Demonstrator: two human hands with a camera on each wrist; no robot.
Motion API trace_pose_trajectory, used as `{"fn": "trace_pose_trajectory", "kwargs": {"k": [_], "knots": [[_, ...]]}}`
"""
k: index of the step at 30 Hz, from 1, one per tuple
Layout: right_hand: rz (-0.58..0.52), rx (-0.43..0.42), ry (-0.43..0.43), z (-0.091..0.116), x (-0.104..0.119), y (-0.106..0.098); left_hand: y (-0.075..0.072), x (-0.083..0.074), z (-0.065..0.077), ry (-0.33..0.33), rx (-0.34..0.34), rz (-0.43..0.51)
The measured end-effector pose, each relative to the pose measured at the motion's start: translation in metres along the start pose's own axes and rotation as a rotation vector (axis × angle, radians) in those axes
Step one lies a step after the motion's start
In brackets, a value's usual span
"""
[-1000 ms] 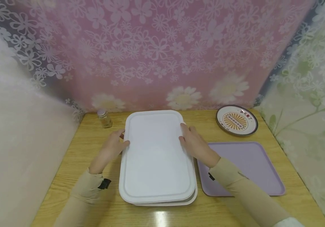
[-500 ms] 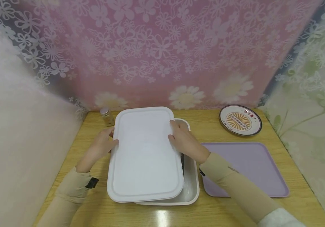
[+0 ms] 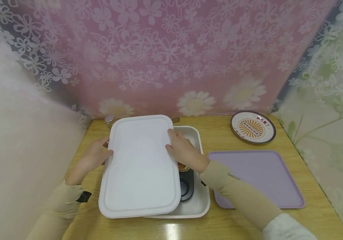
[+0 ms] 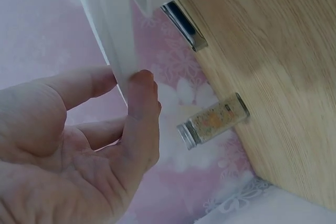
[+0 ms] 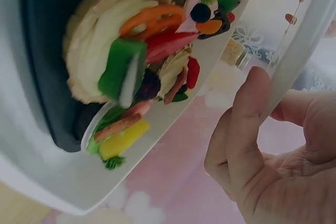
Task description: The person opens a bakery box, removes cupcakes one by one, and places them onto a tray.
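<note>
A white rectangular lid [image 3: 140, 166] is held up between my two hands, off to the left of a white bin [image 3: 200, 203] and still covering part of it. My left hand [image 3: 90, 158] pinches its left edge between thumb and fingers. On the right edge, my right hand [image 3: 186, 151] has the same kind of grip. Through the uncovered side of the bin a black muffin tin [image 3: 190, 186] shows. The right wrist view reveals a cream-filled tart [image 5: 94, 51] with colourful toppings on the tin, and more decorated pieces beside it. The lid hides the rest.
A small spice jar [image 4: 215, 119] stands at the back left, near the lid's far corner. A lilac tray [image 3: 258, 176] lies right of the bin, below my right forearm. Behind it is a patterned plate [image 3: 252, 128]. Walls close in the back and sides.
Both hands have carried the lid leftward from above the bin, uncovering its right side. The black muffin tin and some of the food pieces have come into sight.
</note>
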State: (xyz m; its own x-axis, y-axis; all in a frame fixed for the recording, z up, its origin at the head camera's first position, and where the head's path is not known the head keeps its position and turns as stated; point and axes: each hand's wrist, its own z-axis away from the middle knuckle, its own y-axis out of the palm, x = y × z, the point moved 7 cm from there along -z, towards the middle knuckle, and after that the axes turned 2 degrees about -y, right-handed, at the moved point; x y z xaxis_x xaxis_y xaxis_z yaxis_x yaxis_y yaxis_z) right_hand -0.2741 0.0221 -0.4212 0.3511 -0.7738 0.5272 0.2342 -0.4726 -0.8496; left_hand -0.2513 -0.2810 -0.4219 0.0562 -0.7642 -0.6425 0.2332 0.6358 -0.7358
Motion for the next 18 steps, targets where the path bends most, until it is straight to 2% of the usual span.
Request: {"fn": "trace_pose_trajectory", "kwargs": {"k": [5,11,18], "knots": [[0.018,-0.008,-0.023,-0.005,0.013,0.007,-0.009,0.008,0.007,0.001,-0.022,-0.066],[0.024,0.011,-0.017,-0.013,0.029,0.02,-0.026,0.015,0.016,-0.007,-0.053,-0.18],[-0.006,0.03,-0.033,-0.021,0.05,0.033,-0.044,0.032,0.022,-0.024,-0.061,-0.279]]}}
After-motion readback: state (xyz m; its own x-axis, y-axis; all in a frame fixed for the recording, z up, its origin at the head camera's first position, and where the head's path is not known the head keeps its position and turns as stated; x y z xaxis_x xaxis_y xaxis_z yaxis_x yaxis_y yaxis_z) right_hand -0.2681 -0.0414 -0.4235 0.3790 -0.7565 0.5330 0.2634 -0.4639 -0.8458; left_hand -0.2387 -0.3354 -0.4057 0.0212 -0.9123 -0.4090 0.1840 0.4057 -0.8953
